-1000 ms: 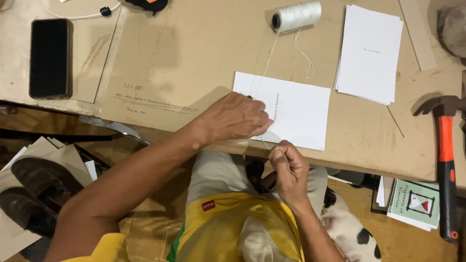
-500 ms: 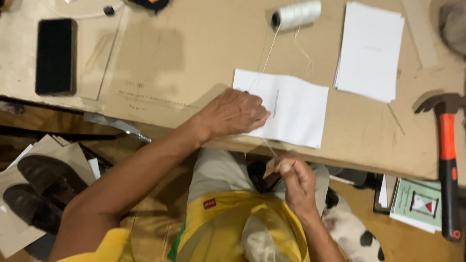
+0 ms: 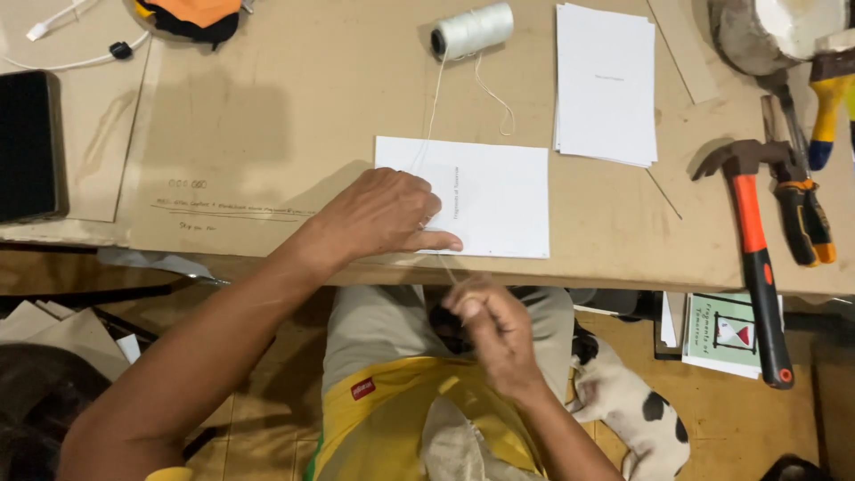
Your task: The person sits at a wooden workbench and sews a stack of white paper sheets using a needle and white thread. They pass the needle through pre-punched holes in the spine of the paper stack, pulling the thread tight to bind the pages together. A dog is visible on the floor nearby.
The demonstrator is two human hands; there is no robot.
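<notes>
White thread (image 3: 434, 116) ran from the spool (image 3: 472, 29) straight down over the folded paper (image 3: 485, 200) at the desk (image 3: 294, 116) edge toward the person. The left hand (image 3: 383, 214) lay flat on that paper, while the right hand (image 3: 494, 325), just below the edge and nearer the thread's end, was pinched on it.

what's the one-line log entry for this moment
left hand: pressing folded white paper | right hand: pinching thread below table edge | spool: lying on table

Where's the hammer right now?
In the head view, the hammer lies at the table's right edge, handle overhanging, beside the pliers and right of the paper stack.
</notes>
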